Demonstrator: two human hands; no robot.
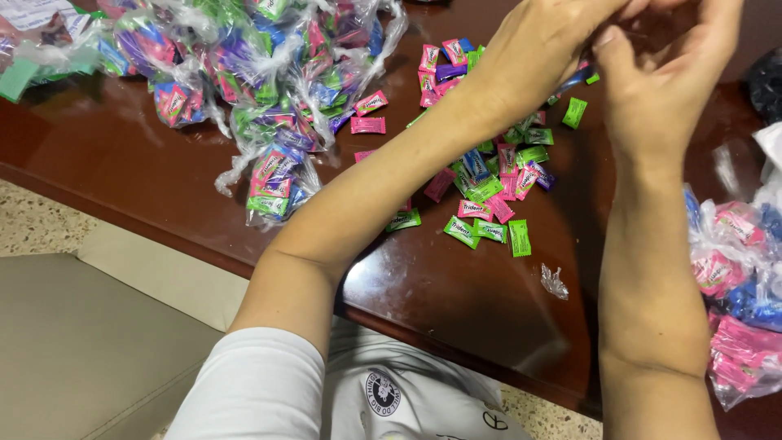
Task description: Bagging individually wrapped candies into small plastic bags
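Observation:
My left hand (542, 45) and my right hand (664, 77) are raised together at the top edge, above a dark red-brown table (122, 159). Their fingers meet and curl inward, with the tips cut off by the frame. A blue wrapped piece (575, 79) shows just under my left hand; I cannot tell whether it is held. Below the hands lie several loose small wrapped sweets (489, 200) in pink, green, blue and purple. My left forearm crosses over the edge of this scatter.
Several knotted clear bags filled with sweets (277, 73) are heaped at the back left. More filled bags (741, 281) lie at the right edge. A scrap of clear plastic (554, 283) lies near the table's front edge. A beige seat (81, 342) stands lower left.

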